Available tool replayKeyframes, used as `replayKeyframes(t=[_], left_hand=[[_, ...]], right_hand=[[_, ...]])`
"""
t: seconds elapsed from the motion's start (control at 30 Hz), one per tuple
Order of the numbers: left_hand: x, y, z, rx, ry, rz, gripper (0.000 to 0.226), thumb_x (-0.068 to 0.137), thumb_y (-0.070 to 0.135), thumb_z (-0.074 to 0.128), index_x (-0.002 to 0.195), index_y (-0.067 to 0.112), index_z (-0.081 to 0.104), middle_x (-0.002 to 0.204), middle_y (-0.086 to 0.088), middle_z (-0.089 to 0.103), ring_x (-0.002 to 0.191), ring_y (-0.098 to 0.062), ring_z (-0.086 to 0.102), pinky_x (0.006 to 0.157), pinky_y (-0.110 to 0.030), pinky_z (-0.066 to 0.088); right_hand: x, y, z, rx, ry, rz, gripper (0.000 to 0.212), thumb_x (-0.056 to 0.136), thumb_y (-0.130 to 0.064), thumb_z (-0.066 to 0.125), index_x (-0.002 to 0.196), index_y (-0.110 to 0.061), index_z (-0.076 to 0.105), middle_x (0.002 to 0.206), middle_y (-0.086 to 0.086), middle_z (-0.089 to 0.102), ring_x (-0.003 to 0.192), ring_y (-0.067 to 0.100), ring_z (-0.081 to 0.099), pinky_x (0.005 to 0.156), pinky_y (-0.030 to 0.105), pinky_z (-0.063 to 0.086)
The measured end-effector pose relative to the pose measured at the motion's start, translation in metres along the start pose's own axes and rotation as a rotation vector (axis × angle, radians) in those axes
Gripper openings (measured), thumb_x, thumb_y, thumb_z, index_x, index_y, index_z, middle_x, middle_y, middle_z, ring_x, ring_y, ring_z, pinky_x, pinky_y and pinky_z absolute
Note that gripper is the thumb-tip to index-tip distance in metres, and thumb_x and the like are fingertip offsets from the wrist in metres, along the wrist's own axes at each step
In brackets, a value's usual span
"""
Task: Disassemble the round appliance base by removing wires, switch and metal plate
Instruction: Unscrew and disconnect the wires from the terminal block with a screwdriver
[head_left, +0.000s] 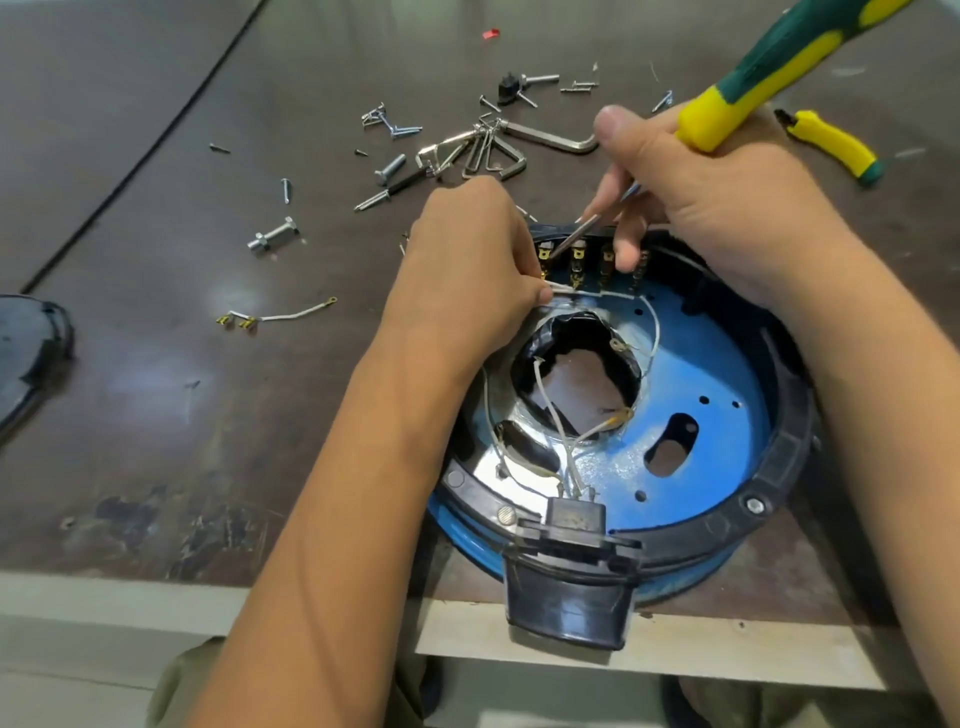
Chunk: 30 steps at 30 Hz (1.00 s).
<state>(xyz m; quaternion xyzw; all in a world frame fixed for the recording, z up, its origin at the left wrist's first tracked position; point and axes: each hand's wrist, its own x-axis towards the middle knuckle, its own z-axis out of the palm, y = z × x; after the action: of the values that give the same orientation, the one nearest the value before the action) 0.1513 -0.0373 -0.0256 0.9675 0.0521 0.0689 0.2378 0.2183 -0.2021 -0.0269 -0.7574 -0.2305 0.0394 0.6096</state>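
Note:
The round appliance base (727, 395), blue inside with a black rim, lies open side up at the table's front edge. A shiny metal plate (488, 467) covers its left inner part around a ragged centre hole. White wires (550, 415) run from the black socket block (574, 517) at the front to brass switch terminals (576, 265) at the far rim. My left hand (467, 260) pinches a white wire beside the terminals. My right hand (701, 192) grips a green-and-yellow screwdriver (779, 57), whose tip touches the leftmost terminal.
Loose screws and bolts (272, 236), a ring of hex keys (488, 148) and a removed white wire with brass lugs (280, 314) lie behind and left of the base. A yellow-handled tool (831, 145) lies far right. A dark part (28, 353) shows at the left edge.

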Motion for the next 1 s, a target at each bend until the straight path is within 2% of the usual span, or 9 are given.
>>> replayKeyframes(t=[0.1,0.3,0.6,0.73,0.9,1.0], left_hand=[[0.000,0.000,0.000,-0.001,0.002,-0.005,0.013,0.075,0.032,0.086,0.084,0.023,0.081,0.094,-0.006,0.075,0.106,-0.017,0.066,0.095,-0.036,0.051],[-0.002,0.001,-0.001,0.009,0.002,-0.010,0.011,0.078,0.030,0.084,0.086,0.024,0.081,0.101,-0.004,0.074,0.108,-0.016,0.065,0.094,-0.034,0.051],[-0.001,0.000,-0.001,0.003,-0.002,0.002,0.010,0.079,0.027,0.083,0.088,0.023,0.081,0.104,-0.001,0.074,0.102,-0.009,0.063,0.075,-0.015,0.036],[-0.002,0.001,-0.001,0.002,0.002,0.008,0.008,0.078,0.025,0.084,0.085,0.021,0.081,0.101,-0.001,0.074,0.101,-0.009,0.064,0.073,-0.014,0.036],[-0.001,0.000,-0.001,0.029,-0.012,0.011,0.006,0.078,0.023,0.084,0.082,0.018,0.081,0.087,0.006,0.064,0.103,-0.008,0.063,0.072,-0.012,0.032],[-0.001,0.000,-0.001,0.031,-0.009,0.009,0.006,0.078,0.022,0.084,0.082,0.017,0.081,0.092,0.007,0.064,0.107,-0.005,0.060,0.076,-0.014,0.032]], right_hand=[[0.003,0.003,0.000,0.051,0.025,0.051,0.041,0.105,-0.029,0.060,0.071,-0.006,0.065,0.068,0.000,0.072,0.040,0.018,0.056,0.047,0.024,0.047],[0.005,0.008,-0.002,0.103,0.020,0.079,0.039,0.105,-0.026,0.061,0.074,-0.003,0.065,0.065,0.001,0.072,0.042,0.014,0.056,0.047,0.021,0.046],[0.007,0.012,-0.007,0.169,-0.009,0.132,0.038,0.106,-0.027,0.058,0.077,-0.002,0.064,0.061,-0.002,0.071,0.039,0.012,0.053,0.046,0.017,0.043],[0.007,0.013,-0.009,0.199,-0.028,0.146,0.038,0.106,-0.026,0.058,0.077,-0.003,0.064,0.066,-0.001,0.072,0.039,0.013,0.053,0.044,0.020,0.043],[0.005,0.012,-0.009,0.153,-0.044,0.065,0.039,0.106,-0.030,0.058,0.075,-0.006,0.064,0.073,0.000,0.073,0.040,0.018,0.053,0.045,0.023,0.043],[0.002,0.008,-0.008,0.050,-0.099,-0.073,0.040,0.106,-0.034,0.058,0.076,-0.008,0.067,0.077,0.002,0.075,0.045,0.022,0.060,0.052,0.025,0.048]])
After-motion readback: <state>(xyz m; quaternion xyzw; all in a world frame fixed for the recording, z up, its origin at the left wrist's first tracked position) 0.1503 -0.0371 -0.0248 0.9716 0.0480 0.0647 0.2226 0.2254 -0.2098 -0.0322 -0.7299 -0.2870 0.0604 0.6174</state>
